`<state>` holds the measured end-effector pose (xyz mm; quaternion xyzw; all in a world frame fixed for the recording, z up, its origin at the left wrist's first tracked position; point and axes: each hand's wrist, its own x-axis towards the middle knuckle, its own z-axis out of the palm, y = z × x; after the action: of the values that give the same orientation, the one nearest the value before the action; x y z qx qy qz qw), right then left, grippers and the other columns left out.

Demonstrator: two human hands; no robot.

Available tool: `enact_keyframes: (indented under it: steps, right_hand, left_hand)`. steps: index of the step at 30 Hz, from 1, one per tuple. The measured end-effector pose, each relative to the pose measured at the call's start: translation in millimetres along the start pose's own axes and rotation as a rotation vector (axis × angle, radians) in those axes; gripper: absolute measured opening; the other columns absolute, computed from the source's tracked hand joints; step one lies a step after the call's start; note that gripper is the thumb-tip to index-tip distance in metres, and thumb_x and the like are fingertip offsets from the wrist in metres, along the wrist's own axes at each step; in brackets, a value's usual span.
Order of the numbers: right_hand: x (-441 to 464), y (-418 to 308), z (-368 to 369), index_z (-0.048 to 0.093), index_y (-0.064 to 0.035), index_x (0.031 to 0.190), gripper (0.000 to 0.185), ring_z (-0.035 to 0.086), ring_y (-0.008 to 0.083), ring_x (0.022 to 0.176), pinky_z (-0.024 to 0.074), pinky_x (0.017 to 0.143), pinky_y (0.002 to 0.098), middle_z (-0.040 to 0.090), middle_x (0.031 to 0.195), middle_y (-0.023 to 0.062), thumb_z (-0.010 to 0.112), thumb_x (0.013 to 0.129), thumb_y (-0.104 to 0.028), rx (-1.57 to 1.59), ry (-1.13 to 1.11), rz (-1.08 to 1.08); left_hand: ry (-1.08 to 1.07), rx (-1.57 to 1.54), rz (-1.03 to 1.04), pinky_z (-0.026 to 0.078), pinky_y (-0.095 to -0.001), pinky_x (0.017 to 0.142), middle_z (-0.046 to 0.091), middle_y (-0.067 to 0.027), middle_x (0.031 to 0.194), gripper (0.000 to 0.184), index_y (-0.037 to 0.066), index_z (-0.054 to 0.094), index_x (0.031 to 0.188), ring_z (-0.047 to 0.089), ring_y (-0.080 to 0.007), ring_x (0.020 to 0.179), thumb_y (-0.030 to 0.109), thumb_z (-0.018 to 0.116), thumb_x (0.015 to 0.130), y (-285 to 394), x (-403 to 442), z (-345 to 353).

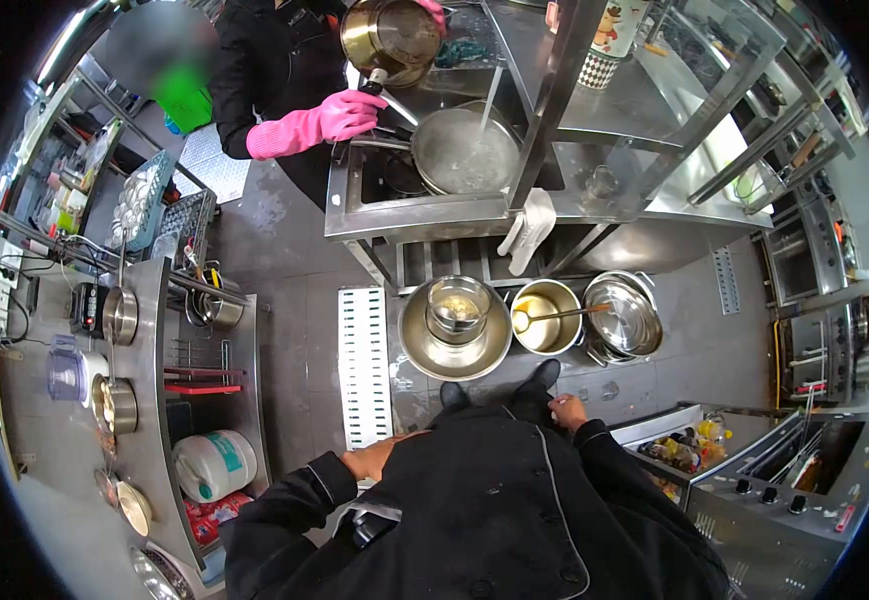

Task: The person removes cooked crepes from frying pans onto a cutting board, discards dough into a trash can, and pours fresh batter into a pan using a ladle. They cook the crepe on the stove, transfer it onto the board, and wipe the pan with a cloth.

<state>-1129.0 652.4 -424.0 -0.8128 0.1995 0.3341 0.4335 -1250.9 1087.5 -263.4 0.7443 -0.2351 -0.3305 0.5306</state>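
Observation:
My left hand (373, 460) is low at my waist, its fingers mostly hidden by my dark jacket (475, 510). On the other side, my right hand (567, 411) hangs by my hip, fingers curled in, with no object showing in it. In front of my shoes on the floor stand a wide metal basin (412, 345) holding a smaller pot (458, 303), a deep pot (545, 345) with a ladle (525, 320) resting in it, and a stack of shiny metal bowls (623, 318). Neither hand touches them.
A co-worker's pink-gloved hand (350, 115) grips a pan (395, 42) over the sink, where water runs into a large pot (467, 150). A white cloth (530, 232) hangs from the counter. Shelving (250, 370) stands left, a steel cooking unit (775, 480) right.

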Motion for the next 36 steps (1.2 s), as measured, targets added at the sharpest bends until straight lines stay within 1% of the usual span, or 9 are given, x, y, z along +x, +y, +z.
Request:
enact_keyframes:
  steps: [19, 23, 25, 26, 27, 28, 30, 34, 36]
  right_hand:
    - [-1.8, 3.2, 1.6, 0.065, -0.0026, 0.084, 0.019, 0.055, 0.0183, 0.045, 0.0450, 0.041, 0.0326, 0.058, 0.059, 0.0082, 0.069, 0.078, -0.020, -0.014, 0.045, 0.008]
    - [3.2, 11.2, 3.5, 0.064, -0.0028, 0.084, 0.018, 0.056, 0.0178, 0.046, 0.0457, 0.042, 0.0326, 0.058, 0.059, 0.0075, 0.069, 0.078, -0.019, -0.011, 0.013, 0.018]
    - [6.2, 9.4, 1.2, 0.064, -0.0028, 0.084, 0.018, 0.056, 0.0176, 0.047, 0.0460, 0.042, 0.0326, 0.057, 0.060, 0.0073, 0.069, 0.078, -0.019, -0.019, -0.002, 0.012]
    - [5.3, 6.8, 1.6, 0.063, -0.0026, 0.084, 0.018, 0.055, 0.0173, 0.047, 0.0462, 0.042, 0.0324, 0.057, 0.060, 0.0070, 0.069, 0.078, -0.018, -0.008, -0.003, 0.020]
    - [4.1, 3.8, 2.9, 0.063, -0.0025, 0.084, 0.017, 0.055, 0.0170, 0.047, 0.0464, 0.042, 0.0323, 0.057, 0.060, 0.0068, 0.069, 0.078, -0.018, 0.005, -0.004, 0.029]
    - [2.1, 2.7, 3.7, 0.063, -0.0023, 0.083, 0.017, 0.054, 0.0167, 0.047, 0.0466, 0.042, 0.0321, 0.057, 0.061, 0.0065, 0.069, 0.078, -0.017, 0.020, -0.004, 0.040]
    - [0.2, 1.0, 1.0, 0.063, -0.0022, 0.084, 0.017, 0.054, 0.0164, 0.047, 0.0467, 0.042, 0.0319, 0.057, 0.061, 0.0063, 0.069, 0.078, -0.018, 0.002, -0.006, 0.027]
    - [-11.6, 3.9, -2.1, 0.064, -0.0018, 0.085, 0.019, 0.053, 0.0156, 0.048, 0.0468, 0.042, 0.0314, 0.056, 0.061, 0.0057, 0.069, 0.079, -0.019, -0.009, 0.000, 0.010]
    - [-18.1, 7.3, -3.7, 0.064, -0.0018, 0.086, 0.020, 0.053, 0.0153, 0.048, 0.0465, 0.042, 0.0312, 0.055, 0.061, 0.0053, 0.068, 0.080, -0.020, 0.015, 0.006, 0.019]
  left_hand:
    - [-0.038, -0.132, -0.011, 0.027, -0.0426, 0.110, 0.027, -0.0206, 0.148, 0.102, 0.003, 0.026, 0.145, 0.034, -0.0355, 0.134, 0.044, 0.076, 0.065, -27.7, 4.0, 6.5]
    - [-0.002, 0.201, 0.233, 0.035, -0.0422, 0.105, 0.042, -0.0209, 0.140, 0.094, 0.003, 0.033, 0.141, 0.043, -0.0353, 0.127, 0.044, 0.075, 0.067, -12.3, 11.7, -18.6]
    - [-0.374, 0.050, -0.115, 0.044, -0.0418, 0.095, 0.056, -0.0201, 0.123, 0.079, 0.001, 0.046, 0.130, 0.055, -0.0344, 0.113, 0.045, 0.072, 0.070, 13.4, 37.3, -57.1]
    - [-0.164, 0.434, -0.493, 0.049, -0.0411, 0.085, 0.063, -0.0199, 0.110, 0.061, 0.001, 0.055, 0.117, 0.062, -0.0341, 0.100, 0.038, 0.072, 0.072, 23.2, 45.5, -71.0]
    - [0.167, 0.383, -0.487, 0.049, -0.0411, 0.084, 0.062, -0.0205, 0.108, 0.044, 0.003, 0.060, 0.109, 0.061, -0.0355, 0.098, 0.029, 0.070, 0.075, 50.7, 51.8, -96.4]
    - [0.490, 0.487, -0.244, 0.050, -0.0412, 0.076, 0.064, -0.0179, 0.095, 0.028, 0.005, 0.061, 0.097, 0.063, -0.0353, 0.089, 0.023, 0.069, 0.077, 66.8, 59.7, -123.9]
    - [1.019, 0.496, 0.039, 0.046, -0.0385, 0.060, 0.061, -0.0111, 0.075, 0.020, 0.003, 0.058, 0.079, 0.059, -0.0282, 0.066, 0.018, 0.072, 0.077, 115.2, 77.6, -180.0]
    - [1.362, 0.704, 0.232, 0.046, -0.0365, 0.073, 0.064, -0.0107, 0.084, 0.021, 0.003, 0.061, 0.088, 0.059, -0.0273, 0.080, 0.018, 0.071, 0.078, 163.5, 96.7, -290.8]
    - [1.320, 0.835, 0.252, 0.046, -0.0315, 0.072, 0.064, -0.0092, 0.093, 0.029, -0.001, 0.062, 0.100, 0.057, -0.0164, 0.087, 0.017, 0.071, 0.080, 153.1, 117.7, -349.9]
